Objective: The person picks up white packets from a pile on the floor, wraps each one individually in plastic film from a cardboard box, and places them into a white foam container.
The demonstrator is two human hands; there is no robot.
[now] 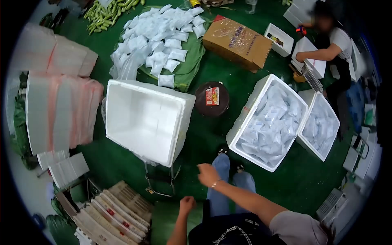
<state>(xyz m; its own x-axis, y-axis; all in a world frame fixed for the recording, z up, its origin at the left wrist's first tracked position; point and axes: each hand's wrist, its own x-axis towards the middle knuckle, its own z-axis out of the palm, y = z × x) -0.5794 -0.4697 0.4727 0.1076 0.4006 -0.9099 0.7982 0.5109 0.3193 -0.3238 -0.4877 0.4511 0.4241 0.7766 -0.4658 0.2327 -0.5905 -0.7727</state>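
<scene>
My left hand (187,204) is low in the middle of the view, fingers curled in, nothing showing in it. My right hand (208,174), a bracelet at its wrist, hangs over my jeans with its fingers closed and no object visible. Neither hand touches anything that I can see. Ahead and to the left, an open white foam box (143,116) without contents rests on a metal hand cart (161,183). To the right stands a foam box (245,118) filled with clear bags that look like ice packs (271,122). Its smaller neighbour (301,134) holds similar packs.
A heap of packs (155,36) lies on a green sheet beyond. Nearby are a round dark stool (212,100), a cardboard box (237,43) and foam stacks (61,110). Plastic crates (110,216) stand front left. Another person (339,45) handles a foam box back right.
</scene>
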